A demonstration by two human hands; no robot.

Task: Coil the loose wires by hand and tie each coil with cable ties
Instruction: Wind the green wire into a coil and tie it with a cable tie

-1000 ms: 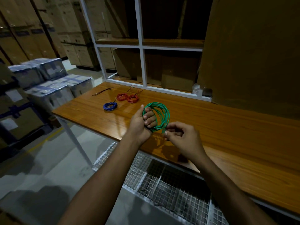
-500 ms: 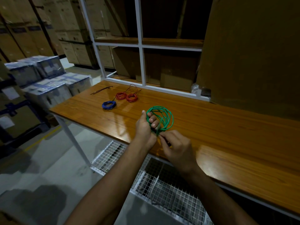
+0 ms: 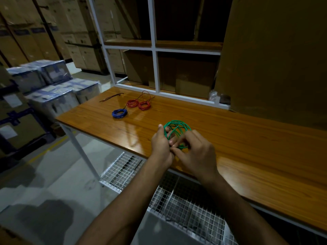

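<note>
Item 1 — left hand [image 3: 160, 145], over the near edge of the wooden bench [image 3: 247, 156]. Fingers are threaded through the green wire coil [image 3: 177, 128] and curled round its bundled side, thumb up along the outer loops; a firm hold.

Item 2 — right hand [image 3: 195, 152], close against the left. Fingertips pinch at the lower part of the same coil, where the strands gather. Whether they hold a wire end or a cable tie cannot be told; the spot is hidden by the fingers.

Item 3 — green wire coil, held just above the bench, not resting on it. Loops splay apart rather than lying flat, which suggests a light, springy insulated wire that will fan open if the grip slackens. Probably smooth-jacketed and apt to slide strand over strand. Best held at the gathered side, all turns pressed together, leaving the tying point exposed.

Item 4 — blue coil [image 3: 119, 113], further back on the bench, lying compact and flat.

Item 5 — two red coils [image 3: 138, 104], just beyond the blue, side by side, with a loose loop rising behind.

Item 6 — dark cable ties [image 3: 110, 98], thin strips near the far left corner, well apart from the hands.
</note>
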